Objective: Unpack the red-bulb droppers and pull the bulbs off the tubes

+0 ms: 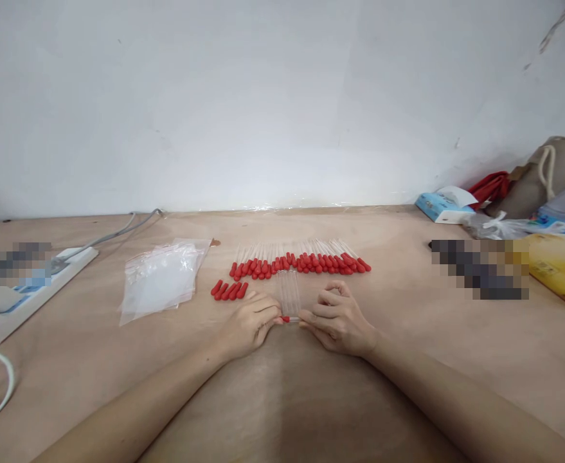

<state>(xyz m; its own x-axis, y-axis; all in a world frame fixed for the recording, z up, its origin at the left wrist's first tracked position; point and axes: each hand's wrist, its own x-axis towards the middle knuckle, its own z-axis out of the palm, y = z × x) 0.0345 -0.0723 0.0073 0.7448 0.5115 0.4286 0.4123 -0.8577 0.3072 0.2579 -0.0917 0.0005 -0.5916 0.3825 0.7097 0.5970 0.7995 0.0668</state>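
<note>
Both hands meet at the near tabletop (407,360), left hand (248,325) pinching a small red rubber bulb (285,319), right hand (337,321) gripping a clear glass pipette tube (294,319); push straight, gently, avoiding snapping glass.

Hands: left hand (249,323) and right hand (336,319) meet on the table (407,360), pinching a dropper (289,319).
Behind them: glass tubes (289,292), then dropper row (301,260).
Left: loose bulbs (229,290), plastic bags (159,278), power strip (26,292).
</note>
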